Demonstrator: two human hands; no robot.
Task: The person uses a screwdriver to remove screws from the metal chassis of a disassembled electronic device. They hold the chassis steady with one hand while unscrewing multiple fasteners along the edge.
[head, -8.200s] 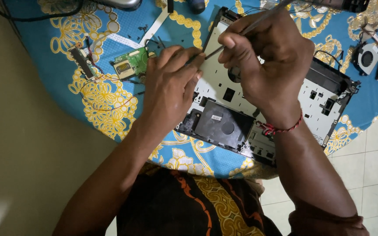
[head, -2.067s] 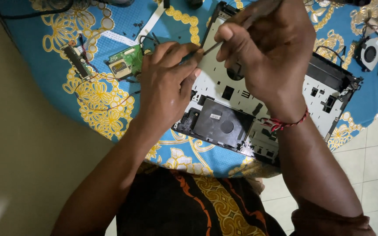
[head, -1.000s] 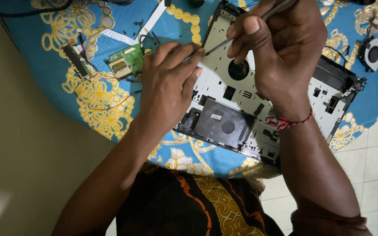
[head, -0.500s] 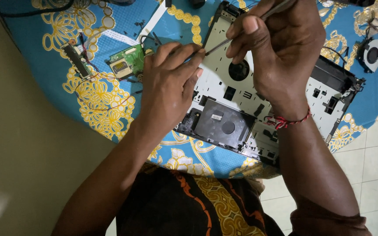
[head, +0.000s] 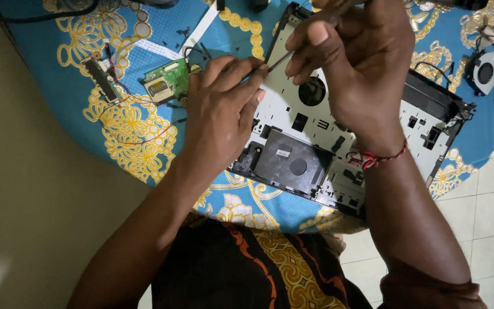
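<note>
Gripping a thin screwdriver (head: 284, 56), the right hand (head: 358, 63) has its fingers clamped on the shaft, tip down at the chassis (head: 338, 134) edge. Left hand (head: 224, 109) lies flat, fingers together, touching the tip. Chassis rests on the blue cloth (head: 144, 149); green board (head: 167, 81) just left.

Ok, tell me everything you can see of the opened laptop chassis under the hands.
The laptop chassis lies flat and askew on the blue and yellow patterned cloth. Its inner face is silvery grey, apparently metal, with a black frame, many cutouts, a round hole and a dark rectangular bay near the front. The left hand rests on its left edge; the right hand hovers above, holding a thin tool whose tip meets the chassis by the left fingers.
</note>
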